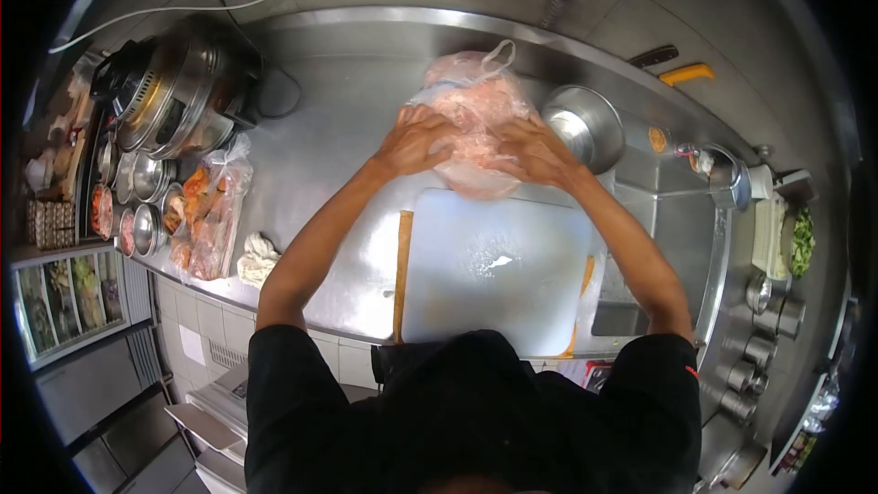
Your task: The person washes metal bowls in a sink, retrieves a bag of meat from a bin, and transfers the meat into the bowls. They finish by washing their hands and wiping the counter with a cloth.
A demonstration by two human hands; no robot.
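2 bare hands press on a bulging clear plastic bag of pale pink, meat-like contents, which lies on the stainless-steel counter just beyond the far edge of the large white rectangular cutting board. The left hand is open, its fingers slightly bent and laid over the bag's left side. The right hand is also open, fingers spread across the bag's right side. Whether either hand pinches the plastic cannot be told. A whitish loop of plastic stands up at the bag's far end.

Small whitish bits and a wet patch mark the middle of the board. An orange-brown strip shows along its left edge. Beyond the board's far right corner, near the right hand, sits a round silver metal pot; a steel sink is to the board's right. Well left of the board are a crumpled off-white cloth and clear plastic bags with orange and reddish contents.

By the board's near right corner, a red-and-white printed item shows in part; its writing is too small to read.
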